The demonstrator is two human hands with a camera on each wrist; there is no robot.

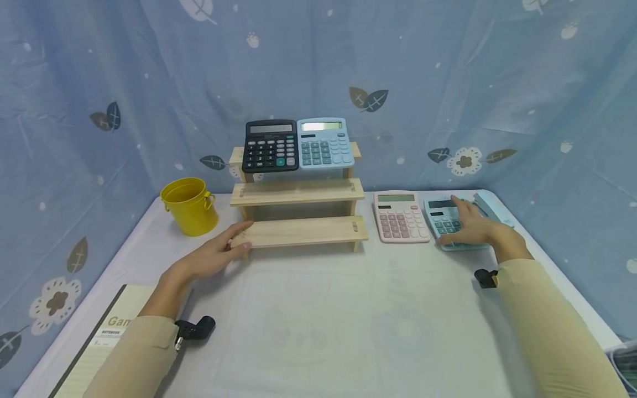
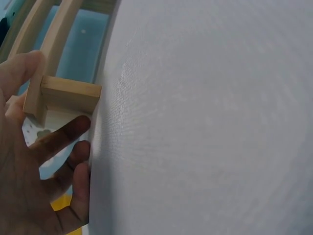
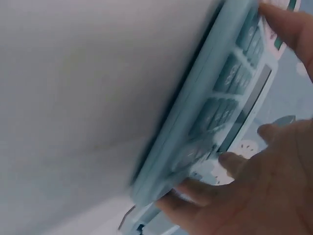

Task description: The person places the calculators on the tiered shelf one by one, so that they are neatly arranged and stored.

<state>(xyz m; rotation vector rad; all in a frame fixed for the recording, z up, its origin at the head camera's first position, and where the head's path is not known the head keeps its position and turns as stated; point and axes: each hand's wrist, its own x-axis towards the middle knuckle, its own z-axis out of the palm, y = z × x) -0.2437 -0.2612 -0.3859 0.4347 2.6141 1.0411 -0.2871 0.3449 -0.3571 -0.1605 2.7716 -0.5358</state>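
Note:
My left hand point(image 1: 211, 255) grips the left end of the lowest board of a three-tier wooden shelf rack point(image 1: 303, 232). In the left wrist view its thumb lies on the board end point(image 2: 35, 100), with the other fingers spread below. Over a blue calculator point(image 1: 443, 211) at the table's right, my right hand point(image 1: 473, 228) spans the sides, thumb at one edge and fingers at the other; the palm covers part of its keys. In the right wrist view that calculator point(image 3: 195, 107) is slightly blurred. A pink calculator point(image 1: 402, 215) lies just left of it.
On the top tier lean a black calculator point(image 1: 271, 145) and a light blue calculator point(image 1: 325, 143). Another light blue object point(image 1: 492, 207) lies behind the right hand, partly hidden. A yellow bucket point(image 1: 191, 213) stands at the back left. A notebook point(image 1: 106, 331) lies under the left forearm.

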